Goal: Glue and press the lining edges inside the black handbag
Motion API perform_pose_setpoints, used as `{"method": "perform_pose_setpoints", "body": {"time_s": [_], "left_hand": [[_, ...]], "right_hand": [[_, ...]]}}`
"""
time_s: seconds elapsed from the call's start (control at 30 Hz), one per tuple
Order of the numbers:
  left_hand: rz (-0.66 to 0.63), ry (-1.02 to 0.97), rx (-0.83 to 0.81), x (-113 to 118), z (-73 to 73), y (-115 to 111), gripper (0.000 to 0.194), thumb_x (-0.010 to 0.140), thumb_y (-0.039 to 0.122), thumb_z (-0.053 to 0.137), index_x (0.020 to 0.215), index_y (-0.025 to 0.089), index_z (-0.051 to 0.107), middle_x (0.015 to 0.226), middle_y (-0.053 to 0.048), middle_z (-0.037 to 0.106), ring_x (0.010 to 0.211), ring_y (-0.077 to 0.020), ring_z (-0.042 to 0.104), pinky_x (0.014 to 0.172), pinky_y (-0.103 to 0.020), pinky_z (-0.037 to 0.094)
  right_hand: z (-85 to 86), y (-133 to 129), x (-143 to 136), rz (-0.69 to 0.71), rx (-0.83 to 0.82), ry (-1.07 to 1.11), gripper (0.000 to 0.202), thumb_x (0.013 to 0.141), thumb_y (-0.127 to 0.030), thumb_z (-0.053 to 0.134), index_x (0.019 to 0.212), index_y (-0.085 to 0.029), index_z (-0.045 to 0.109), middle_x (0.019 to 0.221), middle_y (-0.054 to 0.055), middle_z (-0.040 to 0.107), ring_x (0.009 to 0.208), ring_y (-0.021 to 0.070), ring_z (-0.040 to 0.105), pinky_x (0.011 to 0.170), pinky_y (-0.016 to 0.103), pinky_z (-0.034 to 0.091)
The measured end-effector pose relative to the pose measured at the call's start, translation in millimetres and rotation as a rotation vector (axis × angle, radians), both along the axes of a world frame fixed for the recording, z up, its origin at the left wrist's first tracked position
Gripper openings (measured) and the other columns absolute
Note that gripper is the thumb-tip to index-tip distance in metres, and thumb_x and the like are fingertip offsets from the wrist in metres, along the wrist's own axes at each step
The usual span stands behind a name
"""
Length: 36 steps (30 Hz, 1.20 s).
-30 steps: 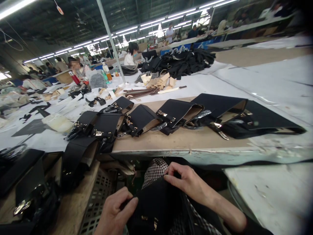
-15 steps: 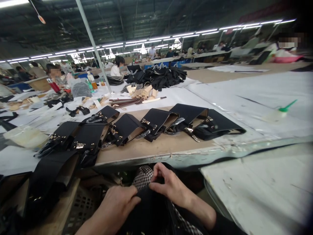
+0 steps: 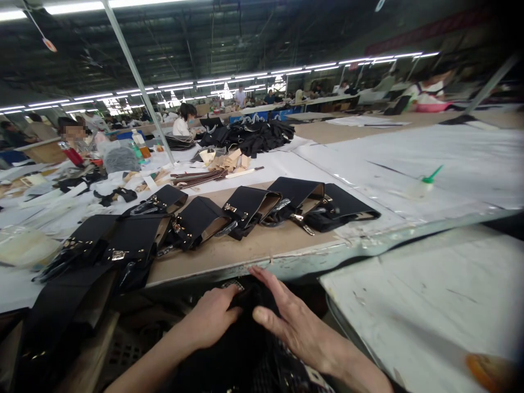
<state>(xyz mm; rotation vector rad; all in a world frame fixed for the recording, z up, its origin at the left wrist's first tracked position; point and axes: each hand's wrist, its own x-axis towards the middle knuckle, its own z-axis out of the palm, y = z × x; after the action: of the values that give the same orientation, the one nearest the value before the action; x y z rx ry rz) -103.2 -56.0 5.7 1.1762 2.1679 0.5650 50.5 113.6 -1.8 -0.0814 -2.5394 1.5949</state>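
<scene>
A black bag piece (image 3: 233,355) lies low in the middle, over the lap, its lower part dark and hard to make out. My left hand (image 3: 215,316) pinches its upper edge between thumb and fingers. On the right side of the same piece, my right hand (image 3: 286,314) rests with its fingers stretched out and the thumb apart. Metal fittings show below my right wrist. Just beyond the hands, several black bags (image 3: 249,210) with gold clasps lie in a row on brown board.
The worktable's front edge (image 3: 262,267) runs past the hands. A pale board (image 3: 417,305) is at the right, a plastic crate (image 3: 123,349) at lower left. A green-tipped bottle (image 3: 428,183) stands on the table. People work farther back.
My right hand has gone from a curled grip to stretched fingers. My left hand still pinches the piece, slightly higher. The view has shifted, and an orange object shows at the lower right.
</scene>
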Motion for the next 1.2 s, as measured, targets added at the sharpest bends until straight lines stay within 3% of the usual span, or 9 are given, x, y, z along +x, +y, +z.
{"method": "perform_pose_setpoints", "body": {"time_s": [0.07,0.27,0.33,0.43,0.6,0.7,0.87,0.97,1.2], "left_hand": [[-0.005,-0.011,-0.001,-2.1,-1.9,2.0,0.021,0.089,0.03,0.057,0.108,0.024,0.065,0.108,-0.007,0.074,0.099,-0.0286,0.068,0.083,-0.034,0.045],[0.004,-0.062,-0.014,-3.7,-13.0,20.8,0.023,0.079,0.039,0.07,0.091,0.019,0.067,0.091,-0.004,0.074,0.087,-0.0267,0.067,0.07,-0.03,0.045],[-0.014,-0.069,-0.016,-3.9,-11.0,25.5,0.023,0.076,0.037,0.072,0.089,0.019,0.068,0.088,-0.003,0.073,0.084,-0.0259,0.066,0.067,-0.029,0.044],[-0.073,-0.077,-0.018,-8.5,5.8,20.4,0.015,0.077,0.031,0.07,0.085,0.019,0.069,0.082,0.001,0.07,0.081,-0.0228,0.064,0.064,-0.026,0.041],[-0.246,-0.11,-0.108,-18.9,41.9,-2.3,0.017,0.072,0.035,0.077,0.072,0.02,0.068,0.068,0.006,0.06,0.066,-0.0164,0.055,0.059,-0.024,0.035],[-0.336,-0.167,-0.164,-16.0,42.8,-3.6,0.018,0.073,0.036,0.077,0.071,0.021,0.067,0.069,0.006,0.059,0.067,-0.0161,0.054,0.061,-0.024,0.036],[-0.21,-0.256,-0.048,1.1,24.4,12.5,0.019,0.074,0.023,0.072,0.093,0.024,0.071,0.091,0.005,0.067,0.088,-0.0189,0.06,0.076,-0.024,0.041],[-0.176,-0.301,0.009,8.6,17.6,20.5,0.034,0.074,0.022,0.074,0.106,0.027,0.065,0.1,0.006,0.068,0.094,-0.0186,0.06,0.08,-0.024,0.04],[-0.269,-0.163,0.056,12.0,3.4,32.5,0.013,0.083,0.02,0.069,0.091,0.027,0.062,0.093,0.008,0.064,0.09,-0.0148,0.059,0.081,-0.022,0.037]], "right_hand": [[-14.8,-8.3,31.4,-0.056,0.132,0.061,0.085,0.09,-0.048,0.068,0.159,-0.031,0.021,0.163,0.012,0.03,0.148,0.0377,0.029,0.119,0.056,0.032],[-77.7,-47.5,74.5,-0.184,0.159,-0.017,0.107,0.079,-0.035,0.078,0.16,-0.038,0.008,0.147,0.015,0.044,0.129,0.041,0.053,0.099,0.054,0.056],[-72.7,-47.2,74.8,-0.238,0.125,-0.039,0.103,0.077,-0.029,0.077,0.158,-0.035,0.013,0.137,0.015,0.051,0.121,0.039,0.058,0.098,0.053,0.056],[-37.3,-25.9,83.5,-0.279,0.053,-0.048,0.089,0.076,-0.016,0.065,0.153,-0.035,0.024,0.122,0.01,0.058,0.105,0.0304,0.064,0.093,0.047,0.056],[12.9,30.7,108.9,-0.113,-0.243,-0.205,0.082,0.07,-0.012,0.06,0.146,-0.034,0.04,0.115,0.005,0.06,0.105,0.0264,0.06,0.086,0.038,0.053],[-4.1,51.7,104.6,0.004,-0.488,-0.251,0.083,0.058,-0.011,0.057,0.139,-0.029,0.049,0.114,0.004,0.06,0.105,0.0256,0.058,0.081,0.034,0.05],[-55.1,57.0,93.9,-0.072,-0.742,-0.231,0.076,0.059,-0.014,0.055,0.133,-0.029,0.053,0.113,0.002,0.058,0.102,0.0226,0.057,0.08,0.031,0.047],[-64.2,55.7,100.9,-0.087,-0.699,-0.201,0.073,0.064,-0.014,0.058,0.136,-0.028,0.05,0.117,0.003,0.059,0.108,0.0244,0.057,0.089,0.036,0.046],[-59.7,50.7,113.4,-0.205,-0.416,-0.048,0.038,0.09,-0.039,0.068,0.123,-0.026,0.056,0.118,0.007,0.063,0.113,0.0272,0.058,0.1,0.044,0.045]]}}
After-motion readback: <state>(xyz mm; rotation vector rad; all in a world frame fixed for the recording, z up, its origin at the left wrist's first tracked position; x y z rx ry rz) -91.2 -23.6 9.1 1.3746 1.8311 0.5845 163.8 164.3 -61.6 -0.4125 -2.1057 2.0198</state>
